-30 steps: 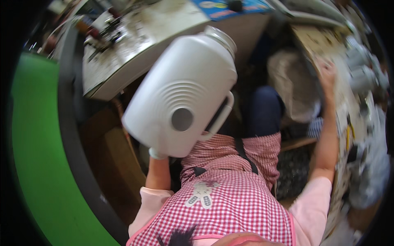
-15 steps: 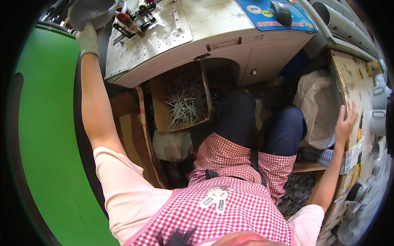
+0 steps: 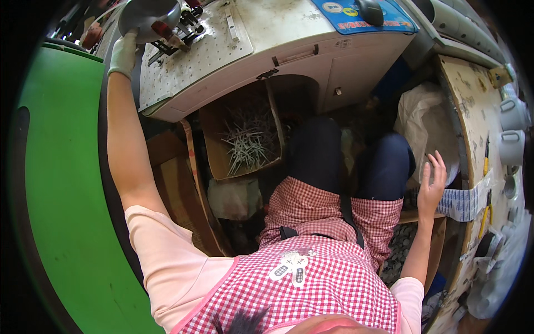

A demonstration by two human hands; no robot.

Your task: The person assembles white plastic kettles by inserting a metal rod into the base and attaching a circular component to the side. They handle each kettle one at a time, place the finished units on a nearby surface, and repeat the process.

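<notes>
My left hand (image 3: 124, 53), in a pale work glove, is stretched out to the far left and holds a round grey bowl-shaped piece (image 3: 146, 15). Its thumb presses on the near side; the other fingers are hidden. That piece is beside a metal fixture with toggle clamps (image 3: 181, 34), one with a red handle; I cannot tell whether they touch. My bare right hand (image 3: 432, 186) is raised on the right with its fingers apart and nothing in it, near the translucent plastic bag (image 3: 418, 119) and a strip of printed packaging (image 3: 460, 205).
The fixture stands on a perforated plate (image 3: 214, 61) on the white workbench (image 3: 278, 22). Under it is a cardboard box (image 3: 214, 150) of thin grey sticks. A green panel (image 3: 61, 183) lies left. On the right side table (image 3: 464, 100) are grey cups (image 3: 512, 147) and yellow-handled tools (image 3: 485, 217).
My left hand and the bowl-shaped piece have moved right, closer to the clamps. My right hand has drawn left and down, away from the side table.
</notes>
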